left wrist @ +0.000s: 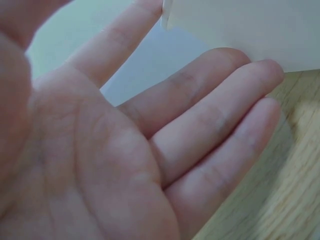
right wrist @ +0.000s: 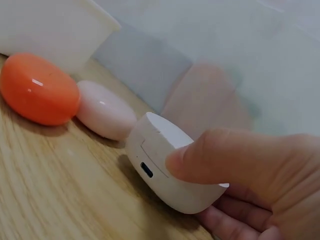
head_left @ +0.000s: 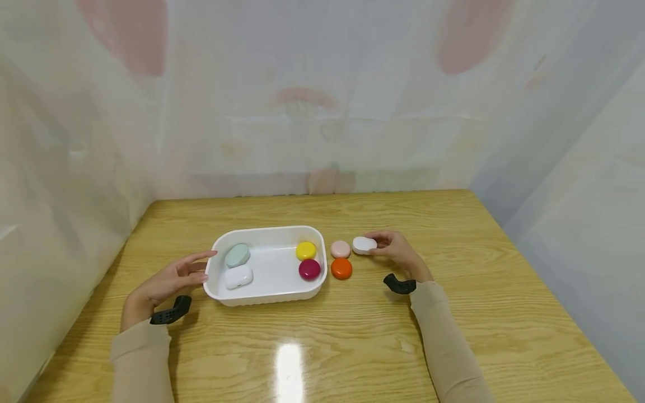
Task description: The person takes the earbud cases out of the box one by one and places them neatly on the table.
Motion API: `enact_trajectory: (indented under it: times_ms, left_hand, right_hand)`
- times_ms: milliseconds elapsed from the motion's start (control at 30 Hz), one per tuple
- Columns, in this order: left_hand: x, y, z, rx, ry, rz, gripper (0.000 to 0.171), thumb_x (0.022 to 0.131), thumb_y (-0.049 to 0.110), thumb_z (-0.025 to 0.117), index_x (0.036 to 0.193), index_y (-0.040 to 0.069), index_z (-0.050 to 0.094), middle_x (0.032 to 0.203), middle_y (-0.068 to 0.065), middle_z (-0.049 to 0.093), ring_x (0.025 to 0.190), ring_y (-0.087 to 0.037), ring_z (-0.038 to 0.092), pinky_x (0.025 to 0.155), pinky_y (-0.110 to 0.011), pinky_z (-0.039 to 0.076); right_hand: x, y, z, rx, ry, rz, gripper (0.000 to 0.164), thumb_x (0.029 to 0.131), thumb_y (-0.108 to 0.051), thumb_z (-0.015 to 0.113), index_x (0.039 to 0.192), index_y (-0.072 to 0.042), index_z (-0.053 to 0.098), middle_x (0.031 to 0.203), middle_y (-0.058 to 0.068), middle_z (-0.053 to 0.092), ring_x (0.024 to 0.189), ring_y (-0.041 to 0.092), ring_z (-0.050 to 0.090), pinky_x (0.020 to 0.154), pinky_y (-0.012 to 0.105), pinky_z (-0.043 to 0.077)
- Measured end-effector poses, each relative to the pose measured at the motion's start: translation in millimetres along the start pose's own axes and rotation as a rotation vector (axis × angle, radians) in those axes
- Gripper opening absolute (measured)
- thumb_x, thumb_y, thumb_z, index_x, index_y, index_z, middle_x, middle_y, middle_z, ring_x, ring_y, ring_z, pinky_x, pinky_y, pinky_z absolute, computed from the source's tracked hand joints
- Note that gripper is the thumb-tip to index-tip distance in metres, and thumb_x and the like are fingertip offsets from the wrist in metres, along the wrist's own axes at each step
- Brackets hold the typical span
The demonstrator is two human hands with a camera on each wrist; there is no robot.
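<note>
A white earbud charging case (head_left: 364,244), with a charging port on its side in the right wrist view, is pinched between the thumb and fingers of my right hand (head_left: 397,249). It stands at or just above the table, right of a pale pink rounded case (head_left: 340,249) and an orange one (head_left: 341,268). My left hand (head_left: 168,278) touches the left end of a white bin (head_left: 276,293), its fingers (left wrist: 210,117) mostly straight against the outside. In the bin lie a pale green oval case (head_left: 237,255), a white earbud case (head_left: 238,276), a yellow round case (head_left: 305,251) and a dark red one (head_left: 309,270).
All of this sits on a wooden table (head_left: 353,336). Pale printed curtains (head_left: 322,134) hang behind it and along both sides. A dark wrist-camera mount (head_left: 172,311) is on the left wrist, another mount (head_left: 400,284) on the right. Light glares off the front of the table.
</note>
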State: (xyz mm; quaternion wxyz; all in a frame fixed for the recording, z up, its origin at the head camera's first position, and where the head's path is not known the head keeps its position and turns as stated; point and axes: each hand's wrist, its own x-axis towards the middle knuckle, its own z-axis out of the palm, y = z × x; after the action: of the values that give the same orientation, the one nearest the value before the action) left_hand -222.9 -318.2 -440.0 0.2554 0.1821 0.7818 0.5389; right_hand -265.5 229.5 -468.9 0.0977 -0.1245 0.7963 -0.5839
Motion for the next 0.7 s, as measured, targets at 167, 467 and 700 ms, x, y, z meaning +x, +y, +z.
enact_trajectory:
  times_ms: [167, 467, 700]
  left_hand:
    - [1.2, -0.2, 1.2, 0.007, 0.012, -0.015, 0.06, 0.1, 0.016, 0.05, 0.153, 0.009, 0.023, 0.125, 0.026, 0.052, 0.111, 0.006, 0.059, 0.089, -0.024, 0.052]
    - [2.5, 1.8, 0.2, -0.005, 0.008, -0.014, 0.06, 0.1, 0.015, 0.05, 0.153, 0.008, 0.022, 0.125, 0.025, 0.054, 0.111, 0.005, 0.059, 0.089, -0.024, 0.052]
    - [1.9, 0.1, 4.4, -0.025, -0.003, -0.001, 0.059, 0.1, 0.013, 0.05, 0.152, 0.008, 0.024, 0.128, 0.019, 0.055, 0.111, 0.002, 0.061, 0.09, -0.026, 0.053]
  right_hand:
    - [-2.3, 0.9, -0.5, 0.015, -0.009, 0.012, 0.048, 0.085, -0.002, 0.071, 0.129, 0.009, 0.055, 0.131, 0.029, 0.057, 0.094, -0.006, 0.062, 0.083, 0.012, 0.051]
    - [-1.4, 2.1, 0.6, 0.028, -0.024, 0.016, 0.049, 0.088, -0.004, 0.068, 0.133, 0.007, 0.052, 0.137, 0.032, 0.051, 0.096, -0.008, 0.06, 0.084, 0.011, 0.049]
    - [-1.4, 3.5, 0.9, -0.008, -0.03, -0.009, 0.05, 0.087, -0.003, 0.068, 0.133, 0.008, 0.052, 0.137, 0.032, 0.051, 0.103, -0.003, 0.061, 0.087, 0.012, 0.05]
